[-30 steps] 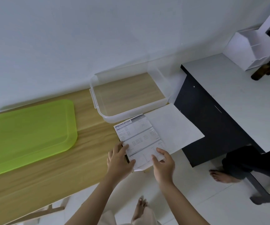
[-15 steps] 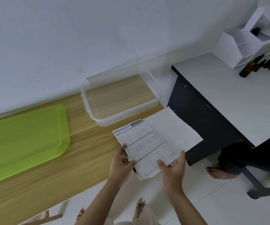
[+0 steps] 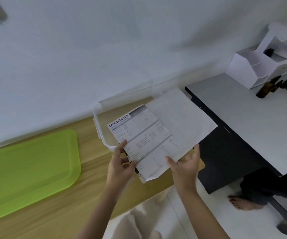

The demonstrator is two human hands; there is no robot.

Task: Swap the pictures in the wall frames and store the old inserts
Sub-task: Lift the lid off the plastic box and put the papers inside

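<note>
Both forearms reach fwd from bottom of frame, bare. L hand: thumb on top, fingers curled under, pinching sheet's near-left edge. R hand: palm up, thumb on top, fingers spread beneath near-right edge.

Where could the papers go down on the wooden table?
Bare wood shows between the green lid and the clear box, and along the wooden table near edge. It is crowded where both hands hold the papers over the box.
</note>
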